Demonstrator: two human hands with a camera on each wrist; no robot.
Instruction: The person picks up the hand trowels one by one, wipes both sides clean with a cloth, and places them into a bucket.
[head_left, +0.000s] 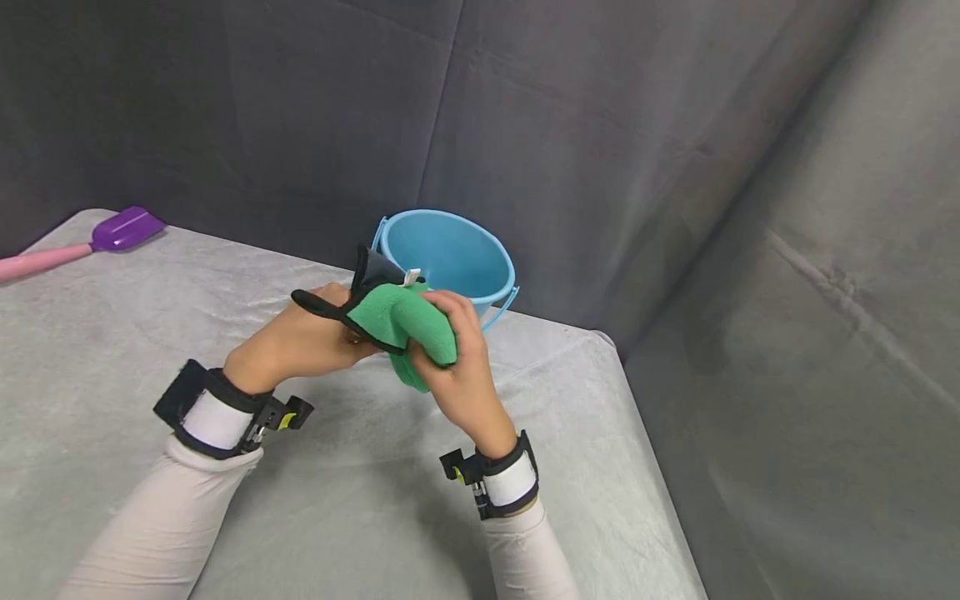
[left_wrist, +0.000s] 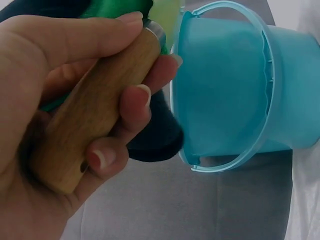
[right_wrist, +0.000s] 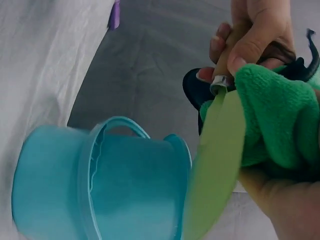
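My left hand (head_left: pixel 300 337) grips the wooden handle (left_wrist: pixel 85 112) of a tool with a light green blade (right_wrist: pixel 215 165); a metal collar (right_wrist: pixel 220 82) joins handle and blade. My right hand (head_left: pixel 457 367) wraps a green cloth with black trim (head_left: pixel 397 321) around that blade and holds it. Both hands hover above the table, just in front of a blue bucket (head_left: pixel 446 254). The wrist views show the blue bucket (left_wrist: pixel 235 90) and the same bucket (right_wrist: pixel 100 185) close beside the blade.
A purple scoop with a pink handle (head_left: pixel 82 242) lies at the table's far left. The grey-covered table (head_left: pixel 360 492) ends at a right edge close to the bucket. Dark fabric backdrop (head_left: pixel 600 125) hangs behind and to the right.
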